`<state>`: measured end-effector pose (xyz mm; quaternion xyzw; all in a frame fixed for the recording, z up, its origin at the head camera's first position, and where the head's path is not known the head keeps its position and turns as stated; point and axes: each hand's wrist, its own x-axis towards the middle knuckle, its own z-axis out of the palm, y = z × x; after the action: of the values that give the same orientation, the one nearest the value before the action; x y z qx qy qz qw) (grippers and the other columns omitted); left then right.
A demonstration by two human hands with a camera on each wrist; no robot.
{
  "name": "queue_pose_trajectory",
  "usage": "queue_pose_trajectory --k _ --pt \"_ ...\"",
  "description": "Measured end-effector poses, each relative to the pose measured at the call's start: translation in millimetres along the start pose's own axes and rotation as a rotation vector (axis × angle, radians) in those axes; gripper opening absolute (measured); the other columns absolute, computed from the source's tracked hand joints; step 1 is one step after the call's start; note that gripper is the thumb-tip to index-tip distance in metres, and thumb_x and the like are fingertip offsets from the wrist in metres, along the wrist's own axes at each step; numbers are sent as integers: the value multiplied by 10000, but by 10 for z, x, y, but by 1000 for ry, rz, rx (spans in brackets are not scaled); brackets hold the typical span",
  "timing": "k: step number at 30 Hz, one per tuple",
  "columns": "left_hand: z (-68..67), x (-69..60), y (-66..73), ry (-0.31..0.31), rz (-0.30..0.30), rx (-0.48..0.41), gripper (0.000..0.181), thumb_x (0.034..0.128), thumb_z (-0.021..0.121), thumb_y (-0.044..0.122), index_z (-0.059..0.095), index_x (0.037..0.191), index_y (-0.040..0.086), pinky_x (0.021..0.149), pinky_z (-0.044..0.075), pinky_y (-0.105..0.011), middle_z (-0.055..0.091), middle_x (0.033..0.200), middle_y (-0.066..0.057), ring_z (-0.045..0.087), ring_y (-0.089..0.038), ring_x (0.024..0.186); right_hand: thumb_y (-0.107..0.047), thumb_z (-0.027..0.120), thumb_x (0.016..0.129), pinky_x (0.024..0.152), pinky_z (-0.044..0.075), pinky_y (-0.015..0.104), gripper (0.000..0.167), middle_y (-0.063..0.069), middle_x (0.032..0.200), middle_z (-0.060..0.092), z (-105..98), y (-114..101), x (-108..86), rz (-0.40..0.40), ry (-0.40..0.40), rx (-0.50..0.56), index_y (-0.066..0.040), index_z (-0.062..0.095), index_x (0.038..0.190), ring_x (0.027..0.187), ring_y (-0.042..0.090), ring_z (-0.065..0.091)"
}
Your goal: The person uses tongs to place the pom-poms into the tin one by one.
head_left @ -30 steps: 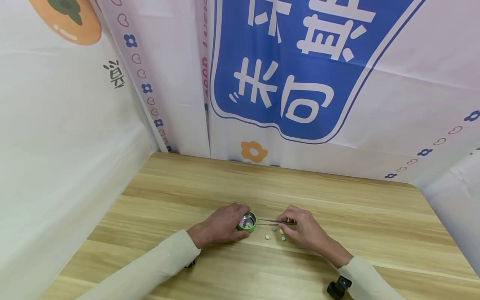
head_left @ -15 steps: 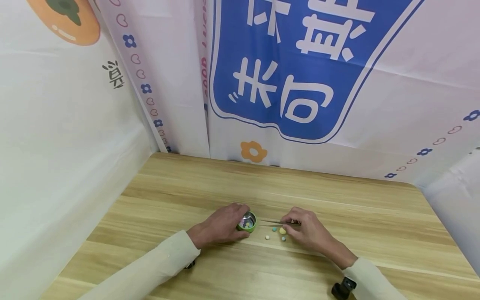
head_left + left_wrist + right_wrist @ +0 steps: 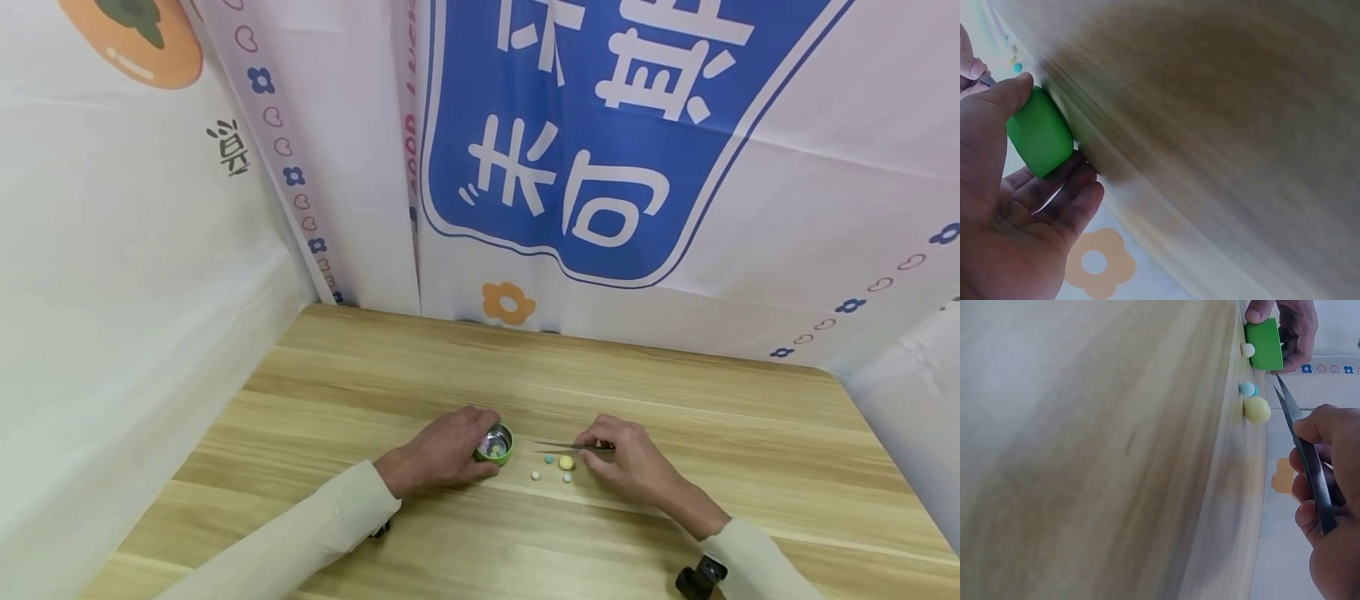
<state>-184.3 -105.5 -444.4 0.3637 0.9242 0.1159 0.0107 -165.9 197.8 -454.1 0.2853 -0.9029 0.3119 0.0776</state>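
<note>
My left hand (image 3: 448,448) grips a small round green tin (image 3: 504,459) between thumb and fingers; small pale beads lie inside it. In the left wrist view the green tin (image 3: 1041,132) stands on the table within the left hand (image 3: 1019,169). My right hand (image 3: 630,462) pinches metal tweezers (image 3: 1311,465), whose parted tips point toward the tin with nothing between them. Below the tweezers lie a yellow ball (image 3: 566,462), a teal bead (image 3: 549,458), a white bead (image 3: 536,476) and a light blue bead (image 3: 567,477).
The wooden table (image 3: 420,358) meets a white printed cloth (image 3: 360,167) behind and at the sides. A small black device (image 3: 701,577) is at the right sleeve.
My right hand and the tweezers have moved right, away from the tin, uncovering the yellow ball. The left hand and the tin have not moved.
</note>
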Motion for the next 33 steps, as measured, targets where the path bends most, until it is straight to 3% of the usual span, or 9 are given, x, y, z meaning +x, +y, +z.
queue_pose_trajectory --k 10,33 --pt "-3 -3 15 -2 -6 5 532 841 752 449 526 1193 119 723 512 -239 654 1033 3 586 -112 904 -95 752 838 692 526 192 102 -119 862 636 -56 7 -36 34 -35 -29 -131 741 933 779 -10 565" --pt "16 -11 1 16 9 8 516 847 747 446 519 1180 123 745 521 -244 660 1043 4 604 -111 916 -49 757 795 611 490 182 122 -114 809 640 -152 34 -21 -46 -58 -65 -152 749 860 717 -34 543"
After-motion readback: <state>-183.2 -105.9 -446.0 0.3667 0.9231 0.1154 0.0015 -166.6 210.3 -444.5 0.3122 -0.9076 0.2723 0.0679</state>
